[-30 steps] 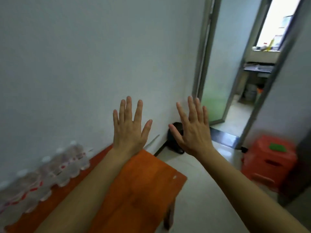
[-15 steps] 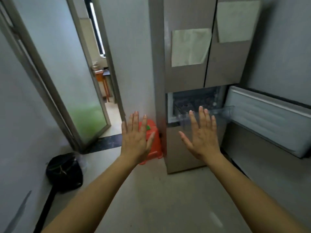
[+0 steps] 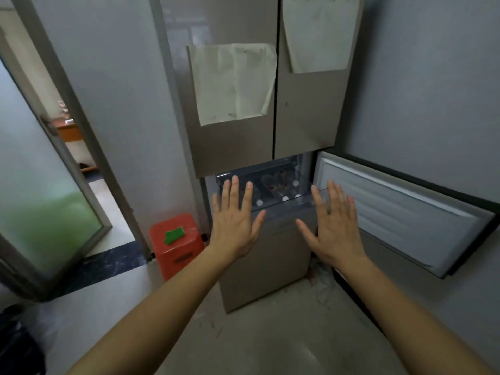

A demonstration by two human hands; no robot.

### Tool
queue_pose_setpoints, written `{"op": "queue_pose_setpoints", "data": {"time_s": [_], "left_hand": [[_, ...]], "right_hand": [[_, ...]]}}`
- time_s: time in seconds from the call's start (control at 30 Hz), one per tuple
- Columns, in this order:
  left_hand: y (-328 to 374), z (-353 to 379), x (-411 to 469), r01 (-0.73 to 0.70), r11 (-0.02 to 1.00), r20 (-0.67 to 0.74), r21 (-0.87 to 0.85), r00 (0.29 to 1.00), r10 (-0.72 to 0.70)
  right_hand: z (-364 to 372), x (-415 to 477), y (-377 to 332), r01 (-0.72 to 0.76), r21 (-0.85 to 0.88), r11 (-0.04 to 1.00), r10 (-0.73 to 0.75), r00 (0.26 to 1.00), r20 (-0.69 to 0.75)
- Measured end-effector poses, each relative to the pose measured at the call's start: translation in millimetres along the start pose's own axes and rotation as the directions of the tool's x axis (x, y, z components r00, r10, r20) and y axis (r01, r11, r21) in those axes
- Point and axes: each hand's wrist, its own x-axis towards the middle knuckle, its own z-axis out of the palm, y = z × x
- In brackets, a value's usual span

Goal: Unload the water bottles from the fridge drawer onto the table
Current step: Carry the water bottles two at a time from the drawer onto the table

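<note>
A tall beige fridge (image 3: 238,147) stands ahead with its lower right door (image 3: 400,220) swung open. Inside, a clear drawer (image 3: 281,205) is pulled partly out. Several water bottles (image 3: 276,186) with white caps and red labels lie in it. My left hand (image 3: 234,223) is held up flat, fingers spread, in front of the drawer's left end. My right hand (image 3: 334,228) is spread the same way at the drawer's right end. Both hands hold nothing. The table is out of view.
A red plastic stool (image 3: 176,244) with a green patch stands left of the fridge. A frosted glass door (image 3: 46,201) hangs open at far left. A dark bag (image 3: 16,345) lies at the bottom left. Papers (image 3: 232,82) hang on the upper fridge doors.
The view has swung from the orange table with bottles at the wall to the fridge, which is now closer. Both hands stay raised, spread and empty.
</note>
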Motion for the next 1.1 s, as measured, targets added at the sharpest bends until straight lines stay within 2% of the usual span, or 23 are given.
{"op": "queue_pose_setpoints", "data": {"time_s": [0.17, 0.27, 0.43, 0.53, 0.67, 0.87, 1.1], "left_hand": [[33.1, 56.0, 58.8, -0.040, 0.999, 0.104, 0.025, 0.994, 0.037], [43.1, 91.3, 99.7, -0.014, 0.997, 0.155, 0.078, 0.988, 0.002], [58.5, 131.0, 156.8, 0.122, 0.987, 0.269, 0.102, 0.952, -0.145], [56.4, 147.6, 183.6, 0.133, 0.979, 0.307, 0.154, 0.935, -0.175], [51.7, 174.2, 196.9, 0.171, 0.967, 0.389, 0.187, 0.891, -0.233], [31.1, 208.8, 224.0, 0.302, 0.946, 0.485, 0.119, 0.814, -0.321], [-10.0, 274.1, 273.1, 0.342, 0.940, 0.663, 0.000, 0.703, -0.256]], "right_hand": [[42.4, 28.7, 64.5, -0.064, 0.016, 0.998, 0.063, 0.997, 0.052], [79.1, 59.3, 101.3, -0.071, 0.048, 0.996, 0.065, 0.992, 0.107], [137.0, 122.9, 147.1, -0.033, 0.130, 0.991, 0.001, 0.970, 0.241], [166.5, 165.3, 158.5, 0.047, 0.173, 0.984, -0.100, 0.945, 0.310], [207.1, 206.4, 157.0, 0.097, 0.195, 0.976, -0.176, 0.878, 0.445], [270.2, 247.2, 145.2, 0.183, 0.188, 0.965, -0.262, 0.717, 0.646], [340.2, 283.9, 135.9, 0.086, 0.222, 0.971, -0.229, 0.596, 0.770]]}}
